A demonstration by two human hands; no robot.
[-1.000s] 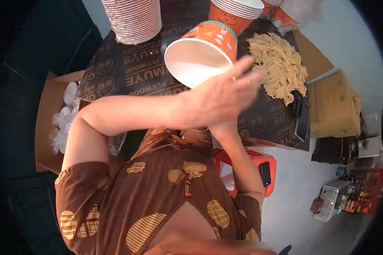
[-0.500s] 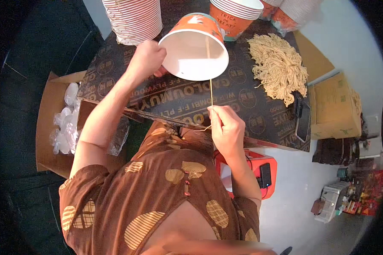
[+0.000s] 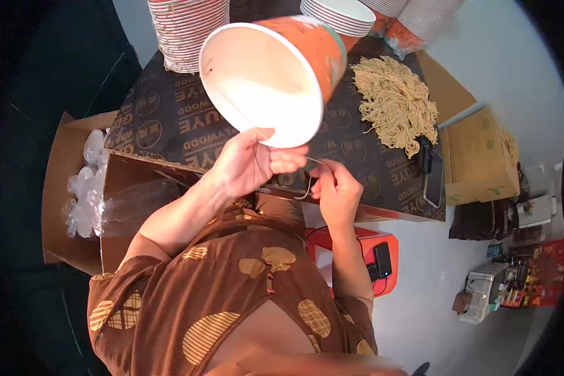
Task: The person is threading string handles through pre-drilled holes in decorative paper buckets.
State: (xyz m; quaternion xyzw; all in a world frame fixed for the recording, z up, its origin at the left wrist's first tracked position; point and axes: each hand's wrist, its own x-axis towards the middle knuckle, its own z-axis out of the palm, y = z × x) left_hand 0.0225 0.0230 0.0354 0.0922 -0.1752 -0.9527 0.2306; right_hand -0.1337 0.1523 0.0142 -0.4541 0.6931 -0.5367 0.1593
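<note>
My left hand (image 3: 247, 164) grips the lower rim of a large orange paper bucket (image 3: 276, 75), tilted so its white inside faces me. A thin cream string (image 3: 307, 182) hangs from the rim. My right hand (image 3: 336, 188) pinches that string just below the bucket, close beside the left hand. Both hands are held over the near edge of a dark printed table (image 3: 163, 119). A heap of pale yellow strings (image 3: 395, 103) lies on the table to the right of the bucket.
Stacks of striped paper buckets (image 3: 188, 28) and orange ones (image 3: 348, 15) stand at the back. A dark phone (image 3: 432, 178) lies at the table's right edge. A cardboard box of clear plastic lids (image 3: 84, 182) sits left, a red stool (image 3: 382, 263) below, a carton (image 3: 479, 156) right.
The bucket has come nearer and lower. My left hand moved from its far rim to the near rim. My right hand rose with the string to meet the left hand.
</note>
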